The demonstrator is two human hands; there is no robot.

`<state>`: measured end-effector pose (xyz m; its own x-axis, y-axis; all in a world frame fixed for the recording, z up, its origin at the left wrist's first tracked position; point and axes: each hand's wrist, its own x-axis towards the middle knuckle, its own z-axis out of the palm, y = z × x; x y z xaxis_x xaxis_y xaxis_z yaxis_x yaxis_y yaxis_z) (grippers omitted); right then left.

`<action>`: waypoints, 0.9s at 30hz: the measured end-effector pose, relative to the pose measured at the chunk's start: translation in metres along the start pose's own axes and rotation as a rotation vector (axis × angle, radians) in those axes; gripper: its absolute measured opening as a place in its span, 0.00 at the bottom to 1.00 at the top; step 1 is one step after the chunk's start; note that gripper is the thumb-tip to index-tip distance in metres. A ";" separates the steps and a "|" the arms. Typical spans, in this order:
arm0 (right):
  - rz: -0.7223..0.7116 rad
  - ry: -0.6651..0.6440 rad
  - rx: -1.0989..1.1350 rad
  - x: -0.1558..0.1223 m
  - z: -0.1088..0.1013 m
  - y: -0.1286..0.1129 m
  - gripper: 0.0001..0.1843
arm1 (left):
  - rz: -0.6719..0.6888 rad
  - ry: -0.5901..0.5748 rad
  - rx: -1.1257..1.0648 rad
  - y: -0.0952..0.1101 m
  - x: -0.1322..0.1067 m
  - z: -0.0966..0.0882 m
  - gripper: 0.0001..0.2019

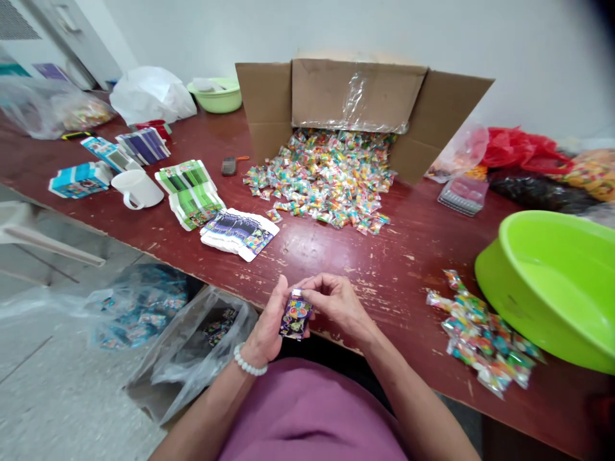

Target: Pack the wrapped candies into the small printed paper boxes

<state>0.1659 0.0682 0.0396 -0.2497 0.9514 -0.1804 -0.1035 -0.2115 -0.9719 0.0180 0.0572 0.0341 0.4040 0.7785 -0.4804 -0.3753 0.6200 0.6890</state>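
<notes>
A small purple printed candy box (295, 318) is held upright in front of me at the table's near edge. My left hand (270, 326) wraps round its sides, with a beaded bracelet on the wrist. At the white top flap of the box, the fingers of my right hand (336, 301) are pinched together. Beyond my hands lies a stack of flat purple cartons (239, 234), and beside it a stack of green cartons (189, 192). A large heap of wrapped candies (331, 179) spills from a cardboard box (358, 96).
On the right stand a green basin (509, 275) and a small pile of candy packets (480, 336). A white mug (137, 189) and blue cartons (79, 179) are at the left. Below the edge sits a plastic-lined box (192, 365) holding purple packs.
</notes>
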 end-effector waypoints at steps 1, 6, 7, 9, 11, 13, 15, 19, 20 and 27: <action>-0.001 0.006 0.001 0.000 0.000 0.000 0.12 | -0.003 0.013 0.012 0.000 0.000 -0.001 0.37; -0.261 -0.070 -0.182 -0.006 -0.002 0.003 0.08 | 0.022 0.088 -0.030 0.000 0.002 -0.009 0.25; -0.330 -0.084 -0.232 -0.007 -0.001 0.004 0.07 | 0.017 0.082 -0.063 -0.001 0.003 -0.009 0.23; -0.416 -0.090 -0.317 -0.009 0.003 0.008 0.04 | 0.006 0.066 -0.116 -0.001 0.003 -0.009 0.20; -0.416 -0.099 -0.366 -0.009 0.008 0.012 0.07 | 0.037 0.094 -0.121 0.002 0.000 -0.011 0.21; -0.345 -0.099 -0.382 -0.008 0.009 0.018 0.13 | 0.140 0.204 -0.044 0.009 -0.007 -0.020 0.23; -0.248 -0.019 -0.366 -0.006 0.003 0.025 0.20 | 0.279 0.366 0.084 0.019 -0.019 -0.042 0.25; -0.093 0.182 -0.382 0.005 -0.025 0.048 0.27 | 0.489 0.699 0.365 0.036 -0.050 -0.115 0.25; -0.082 0.211 -0.401 0.008 -0.032 0.055 0.27 | 0.533 0.788 0.453 0.038 -0.056 -0.132 0.25; -0.206 0.327 -0.714 0.013 -0.038 0.072 0.15 | 0.693 0.854 1.081 0.049 -0.012 -0.155 0.21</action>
<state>0.1919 0.0743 -0.0390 0.0127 0.9963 0.0849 0.5498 0.0639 -0.8328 -0.1349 0.0941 -0.0106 -0.3123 0.9304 0.1919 0.6343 0.0538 0.7712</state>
